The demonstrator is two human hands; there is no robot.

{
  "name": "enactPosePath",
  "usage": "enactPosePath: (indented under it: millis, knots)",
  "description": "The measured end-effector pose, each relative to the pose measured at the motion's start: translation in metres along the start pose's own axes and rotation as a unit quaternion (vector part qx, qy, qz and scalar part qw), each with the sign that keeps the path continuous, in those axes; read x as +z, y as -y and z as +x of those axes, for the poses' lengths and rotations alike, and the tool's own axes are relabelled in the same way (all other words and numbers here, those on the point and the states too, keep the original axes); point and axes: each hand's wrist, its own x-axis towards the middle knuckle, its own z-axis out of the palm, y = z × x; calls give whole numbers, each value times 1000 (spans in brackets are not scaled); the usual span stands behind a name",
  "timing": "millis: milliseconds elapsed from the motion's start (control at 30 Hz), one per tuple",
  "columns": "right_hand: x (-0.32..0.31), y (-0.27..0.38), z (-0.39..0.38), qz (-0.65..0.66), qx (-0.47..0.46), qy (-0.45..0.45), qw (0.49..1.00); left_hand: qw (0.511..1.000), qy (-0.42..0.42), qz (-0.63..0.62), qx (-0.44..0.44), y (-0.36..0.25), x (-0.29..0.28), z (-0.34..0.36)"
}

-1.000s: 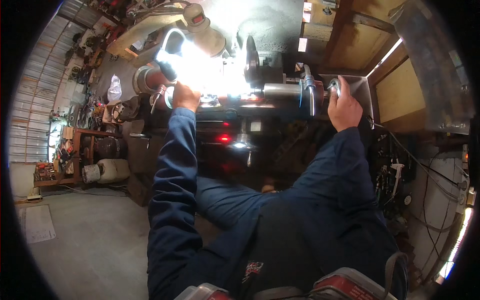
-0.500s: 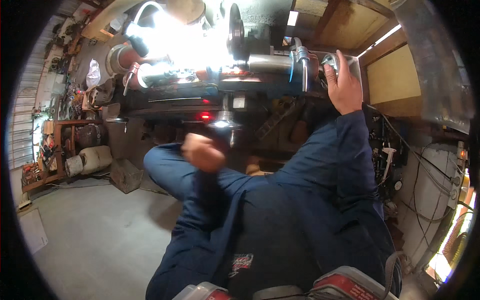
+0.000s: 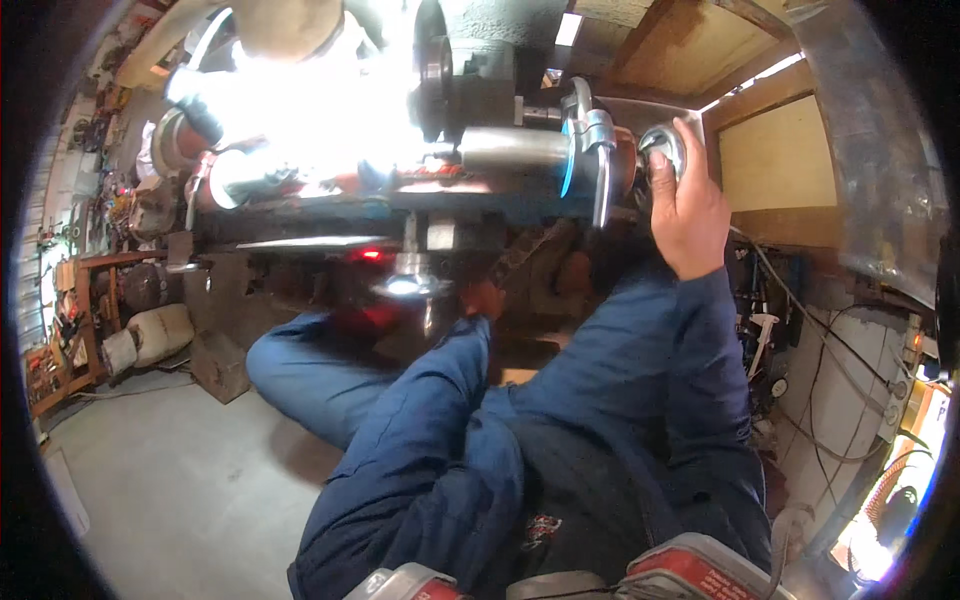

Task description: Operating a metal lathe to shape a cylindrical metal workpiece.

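Note:
At the right end of a lathe [image 3: 515, 148], my right hand [image 3: 692, 212] is wrapped round a shiny metal handwheel [image 3: 664, 150], thumb on its near side and fingers up along its outer rim. A chrome locking lever [image 3: 603, 185] hangs just left of that hand. My left hand [image 3: 484, 298] is low under the lathe bed, in shadow in front of my lap. Its fingers are too dark and small to make out. Left of it, a small chrome handwheel [image 3: 410, 285] sticks out from the machine's front.
A glaring lamp [image 3: 195, 105] washes out the lathe's left part. Tools crowd shelves [image 3: 115, 258] on the left wall. A beige tank [image 3: 160, 332] and a box [image 3: 218, 365] stand on the floor. Cables [image 3: 815, 320] run along the right wall.
My left hand has moved right and forward, from left of my lap to beneath the bed. My right hand keeps its place on the handwheel. The view has shifted slightly.

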Motion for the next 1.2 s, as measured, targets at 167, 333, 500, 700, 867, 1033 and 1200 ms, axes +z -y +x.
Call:
enactPosePath:
  millis: [167,333,500,700,867,1033,1200]
  knots:
    - [3,-3,-1,10,-33,-38,999,985,40,-135,-97,-9,4,21]
    - [2,-2,3,-6,-8,-36,999,983,62,-148,-89,-3,47,54]
    - [9,-5,4,14,-12,-36,999,973,93,-182,-103,31,134,98]
    - [-6,22,10,113,-15,-34,993,946,77,-238,-207,148,161,144]
    - [8,-13,1,30,-26,-27,999,949,-31,-311,-40,16,158,87]
    - [6,-7,5,47,-34,-35,998,776,153,-578,-198,34,108,84]
    - [12,-19,-1,-3,-34,-20,999,810,198,-549,62,15,176,98]
